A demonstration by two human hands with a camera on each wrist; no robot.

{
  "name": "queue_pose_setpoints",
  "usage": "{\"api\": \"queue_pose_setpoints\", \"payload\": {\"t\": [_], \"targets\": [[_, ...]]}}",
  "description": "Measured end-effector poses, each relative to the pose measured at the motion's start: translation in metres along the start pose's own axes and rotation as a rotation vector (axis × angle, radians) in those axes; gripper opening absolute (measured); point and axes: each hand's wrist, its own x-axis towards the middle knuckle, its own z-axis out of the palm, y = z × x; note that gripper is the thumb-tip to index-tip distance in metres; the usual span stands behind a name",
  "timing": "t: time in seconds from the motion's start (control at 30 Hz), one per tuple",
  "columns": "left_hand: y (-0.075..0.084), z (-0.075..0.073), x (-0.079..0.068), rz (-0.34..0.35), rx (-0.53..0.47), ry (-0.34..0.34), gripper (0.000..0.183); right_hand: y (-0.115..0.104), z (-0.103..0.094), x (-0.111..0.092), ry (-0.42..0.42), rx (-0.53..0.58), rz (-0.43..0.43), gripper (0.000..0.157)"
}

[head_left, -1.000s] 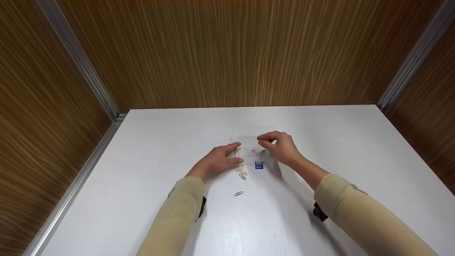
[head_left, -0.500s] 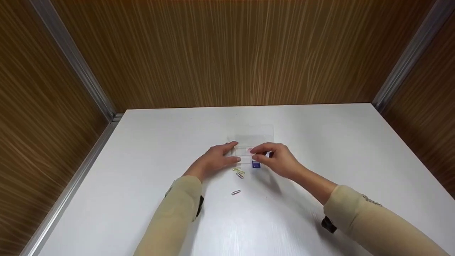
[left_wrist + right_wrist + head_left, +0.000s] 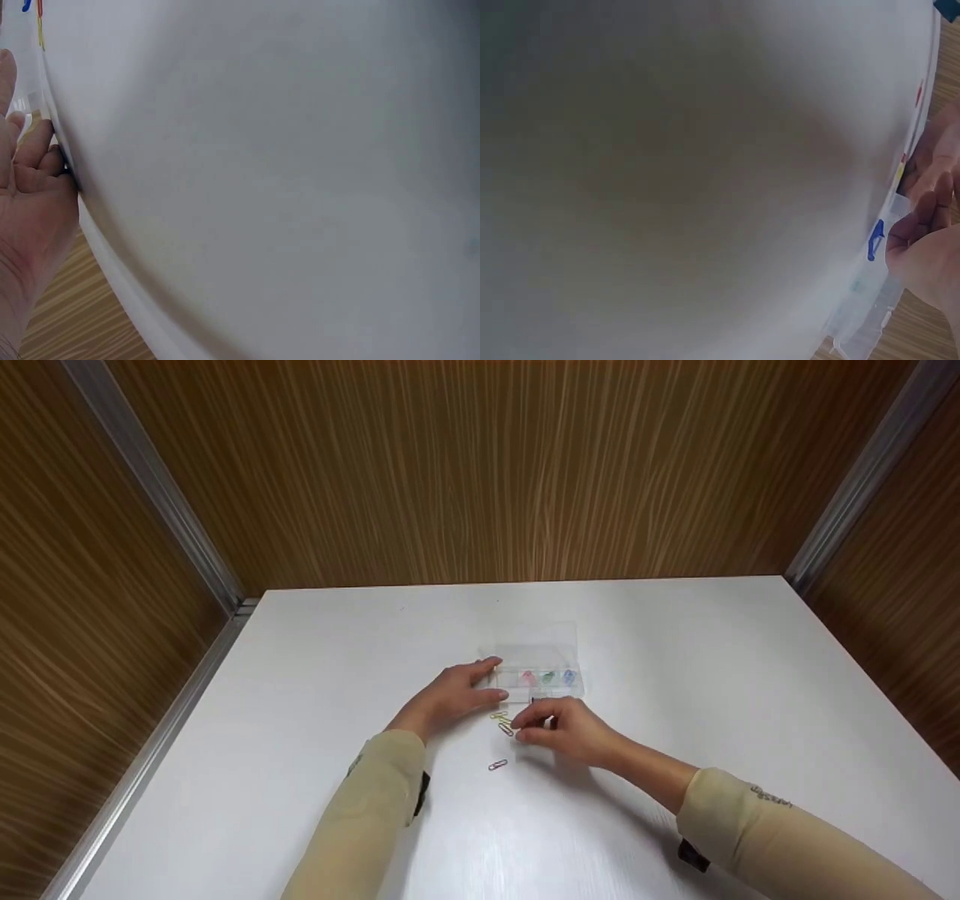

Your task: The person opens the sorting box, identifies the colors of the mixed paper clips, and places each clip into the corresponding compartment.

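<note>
A clear plastic compartment box (image 3: 514,696) lies on the white table with its lid (image 3: 536,637) raised at the back. Pink (image 3: 528,678), green (image 3: 548,677) and blue clips (image 3: 569,676) sit in separate compartments. My left hand (image 3: 448,697) holds the box's left end, thumb at the front and index finger behind. Just in front of the box, my right hand (image 3: 568,729) has thumb and index fingertips slightly apart beside yellow paper clips (image 3: 499,715) and a reddish paper clip (image 3: 506,730). No clip shows between them.
Another reddish paper clip (image 3: 498,765) lies nearer the front of the white table (image 3: 360,660). A blue piece (image 3: 875,240) shows beside the box in the right wrist view. Wood-grain panels (image 3: 510,472) stand behind and at both sides.
My right hand has moved from above the box, down over its front edge, to the loose paper clips. The coloured clips inside now show. My left hand stays at the box.
</note>
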Motion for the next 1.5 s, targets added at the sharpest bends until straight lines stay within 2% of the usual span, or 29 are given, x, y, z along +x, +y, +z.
{"api": "queue_pose_setpoints", "payload": {"t": [0.37, 0.57, 0.9, 1.13, 1.5], "targets": [[0.003, -0.001, 0.000, -0.007, -0.024, -0.007, 0.074, 0.003, 0.010, -0.002, -0.119, 0.026, -0.007, 0.018], [0.005, -0.001, 0.000, -0.027, -0.020, -0.008, 0.075, 0.003, 0.012, -0.002, -0.172, -0.001, -0.018, 0.019], [0.003, 0.000, 0.002, -0.031, -0.022, -0.004, 0.074, 0.006, 0.015, -0.002, -0.192, -0.022, -0.078, 0.021], [0.004, -0.001, 0.003, -0.044, -0.014, 0.004, 0.074, 0.005, 0.015, -0.001, -0.211, -0.065, -0.081, 0.024], [0.002, -0.001, 0.002, -0.033, -0.019, -0.005, 0.075, 0.008, 0.018, 0.000, -0.207, -0.060, -0.089, 0.023]]}}
